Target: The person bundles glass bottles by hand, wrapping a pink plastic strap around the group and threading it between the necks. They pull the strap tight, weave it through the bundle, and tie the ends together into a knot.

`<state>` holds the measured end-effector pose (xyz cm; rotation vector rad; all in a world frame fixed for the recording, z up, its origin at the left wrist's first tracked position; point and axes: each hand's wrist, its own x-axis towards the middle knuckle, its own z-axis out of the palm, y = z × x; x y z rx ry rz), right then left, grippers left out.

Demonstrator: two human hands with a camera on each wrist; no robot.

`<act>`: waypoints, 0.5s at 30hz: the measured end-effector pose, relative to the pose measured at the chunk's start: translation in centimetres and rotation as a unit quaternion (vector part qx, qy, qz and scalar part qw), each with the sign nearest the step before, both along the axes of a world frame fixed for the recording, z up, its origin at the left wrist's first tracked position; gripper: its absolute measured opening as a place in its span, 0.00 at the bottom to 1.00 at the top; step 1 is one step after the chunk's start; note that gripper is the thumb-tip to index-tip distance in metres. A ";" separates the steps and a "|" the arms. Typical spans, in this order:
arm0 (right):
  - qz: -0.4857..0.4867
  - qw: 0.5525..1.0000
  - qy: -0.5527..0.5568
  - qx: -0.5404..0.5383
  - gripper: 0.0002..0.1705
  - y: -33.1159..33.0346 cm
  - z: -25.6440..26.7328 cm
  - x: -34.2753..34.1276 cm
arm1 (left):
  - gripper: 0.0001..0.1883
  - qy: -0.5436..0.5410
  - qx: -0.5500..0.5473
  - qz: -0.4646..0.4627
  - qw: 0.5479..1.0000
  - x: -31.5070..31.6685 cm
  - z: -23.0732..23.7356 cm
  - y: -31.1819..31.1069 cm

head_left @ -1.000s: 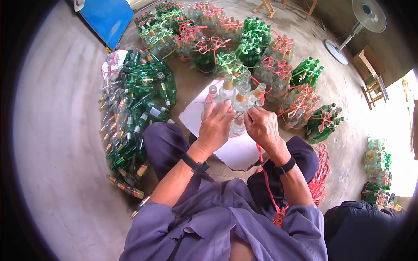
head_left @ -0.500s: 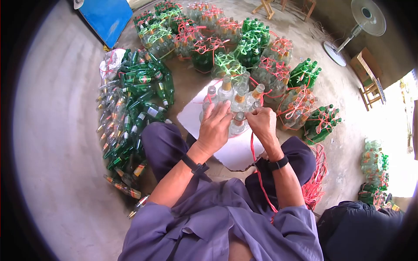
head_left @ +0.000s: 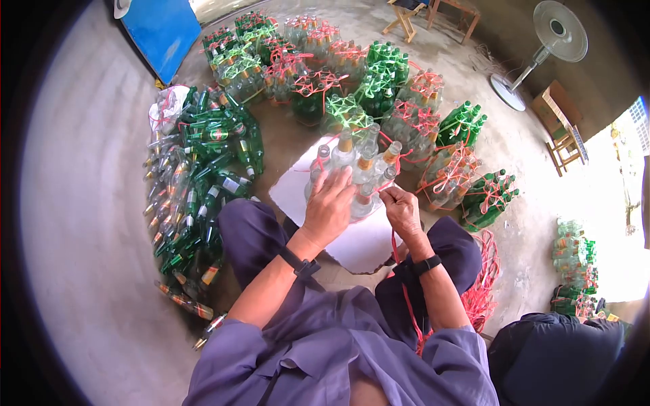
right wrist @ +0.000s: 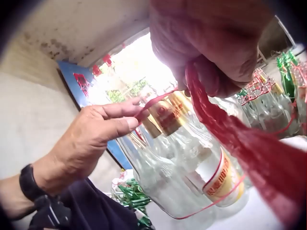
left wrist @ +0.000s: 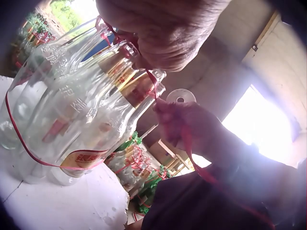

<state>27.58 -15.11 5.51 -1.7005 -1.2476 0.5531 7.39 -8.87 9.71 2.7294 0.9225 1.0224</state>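
A cluster of clear glass bottles (head_left: 365,164) with gold neck labels stands upright on a white board (head_left: 359,252) between the person's knees. Red plastic twine (right wrist: 206,209) circles the bottles low down, and more of it runs across their necks. The left hand (head_left: 328,211) lies against the near-left necks; in the right wrist view its thumb and index finger pinch the twine there. On the near-right side the right hand (head_left: 404,212) pinches the twine between thumb and curled fingers. From it a red length (head_left: 395,245) hangs toward the lap.
Tied bundles of green and clear bottles (head_left: 382,74) form an arc beyond the board. Loose bottles (head_left: 217,135) lie heaped at left. A red twine pile (head_left: 484,284) sits by the right knee. Farther off are a standing fan (head_left: 558,30) and a blue panel (head_left: 162,40).
The right hand has drawn slightly right and toward the body, away from the bottle necks, with the twine. The left hand has stayed at the necks. The head view has shifted a little.
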 end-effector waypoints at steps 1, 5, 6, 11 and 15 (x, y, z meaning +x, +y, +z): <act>0.003 0.998 -0.035 0.050 0.12 0.4 -0.3 -0.2 | 0.11 0.001 -0.010 -0.005 1.000 -0.1 0.2 0.0; -0.036 0.995 -0.096 0.002 0.16 0.5 -0.1 -0.7 | 0.14 -0.003 -0.046 -0.039 0.998 -0.4 2.0 0.0; -0.038 0.995 -0.092 0.001 0.16 0.6 -0.7 -0.8 | 0.14 0.001 -0.047 -0.042 0.998 -0.3 2.8 0.3; -0.062 0.996 0.025 -0.054 0.21 1.8 -2.6 -1.0 | 0.16 0.013 -0.039 -0.073 0.996 2.0 5.6 2.8; -0.108 0.987 -0.005 -0.118 0.27 2.5 -2.3 -1.6 | 0.20 0.064 -0.140 -0.167 0.974 4.1 3.2 5.7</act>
